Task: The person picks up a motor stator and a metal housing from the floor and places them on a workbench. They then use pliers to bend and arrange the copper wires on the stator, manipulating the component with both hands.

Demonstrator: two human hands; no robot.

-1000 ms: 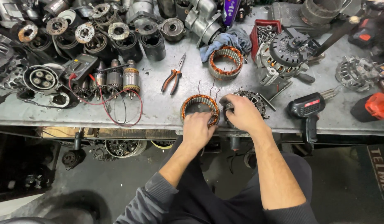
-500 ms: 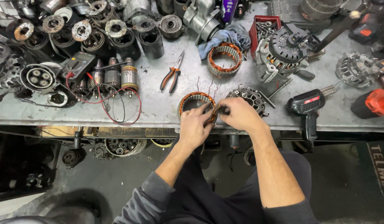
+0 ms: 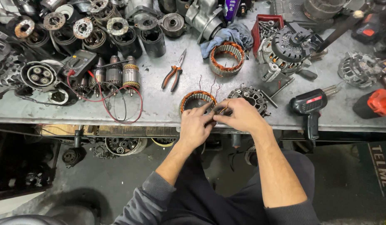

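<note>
A round copper-wound stator ring [image 3: 194, 99] with thin wire leads sticking up lies at the near edge of the grey metal workbench [image 3: 159, 109]. My left hand [image 3: 196, 126] rests on the ring's near rim, fingers pinched on a copper lead. My right hand [image 3: 239, 115] meets it from the right, fingertips pinching the same copper wire end just right of the ring. A dark alternator end housing [image 3: 254, 96] sits directly behind my right hand.
Orange-handled pliers [image 3: 173, 74] lie behind the ring. A second copper stator [image 3: 227, 57] rests on a blue rag. A black soldering gun [image 3: 310, 107], a red box of screws [image 3: 266, 26], armatures with red leads [image 3: 114, 75] and several motor housings crowd the bench.
Both hands have drawn closer together at the ring's right near side, and the fingertips now meet on the copper lead. The view has shifted slightly.
</note>
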